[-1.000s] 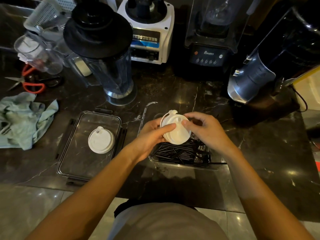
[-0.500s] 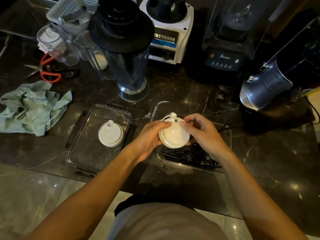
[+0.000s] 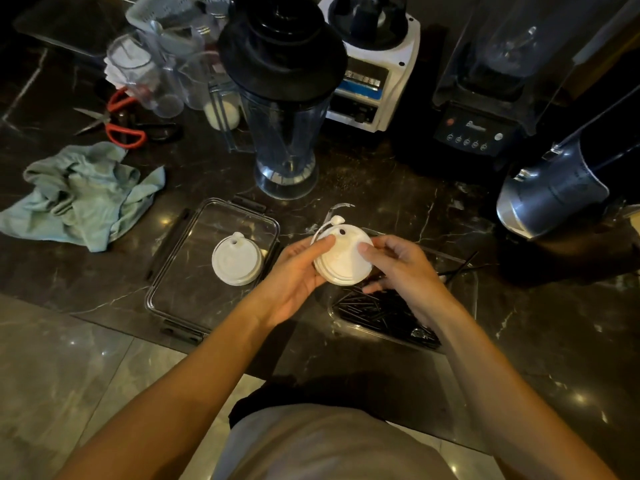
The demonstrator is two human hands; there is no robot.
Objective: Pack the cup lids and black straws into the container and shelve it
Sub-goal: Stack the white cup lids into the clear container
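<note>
A stack of white cup lids (image 3: 343, 258) is held between my left hand (image 3: 298, 271) and my right hand (image 3: 401, 268), just above a clear container (image 3: 471, 299). Black straws (image 3: 377, 310) lie in the container's bottom, and a few poke over its far right rim. Another white cup lid (image 3: 237, 259) lies on a flat clear container lid (image 3: 194, 289) with black clips, to the left. My right hand hides part of the container.
On the dark marble counter (image 3: 381, 188) stand a blender jar (image 3: 284, 109), a white blender base (image 3: 370, 74), a black blender (image 3: 491, 98) and a metal appliance (image 3: 554, 192). A green cloth (image 3: 83, 195), red scissors (image 3: 117, 123) and clear cups (image 3: 149, 71) are at far left.
Both hands keep hold of the lid stack above the straw container. The stack has turned a little in my fingers, and the camera view has shifted left and tilted down.
</note>
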